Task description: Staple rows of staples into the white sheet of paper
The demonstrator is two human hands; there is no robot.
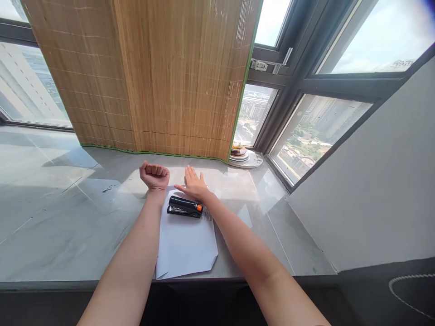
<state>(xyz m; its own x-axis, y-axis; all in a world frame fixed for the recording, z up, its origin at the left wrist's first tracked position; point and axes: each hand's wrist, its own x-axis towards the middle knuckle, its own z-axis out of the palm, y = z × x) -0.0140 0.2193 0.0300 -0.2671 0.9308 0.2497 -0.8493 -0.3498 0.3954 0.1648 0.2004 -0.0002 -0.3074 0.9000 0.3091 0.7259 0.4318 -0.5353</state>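
Note:
My left hand (155,176) is closed in a fist, with the curled fingers turned up, just beyond the top left corner of the white paper sheets (188,249). Nothing shows in the fist. To its right, my right hand (194,183) is spread with fingers stretched out, near the far edge of the paper, holding nothing. A black stapler (184,207) with an orange patch lies across the upper part of the paper, between my two wrists. Beside its right end are thin silvery strips that look like staples (206,213), partly hidden by my right wrist.
The grey marble-like ledge (84,217) carries everything. A bamboo mat (163,81) with green edging stands behind, against the windows (322,127). Stacked plates (245,158) sit at the back right corner. A white wall (367,181) bounds the right side.

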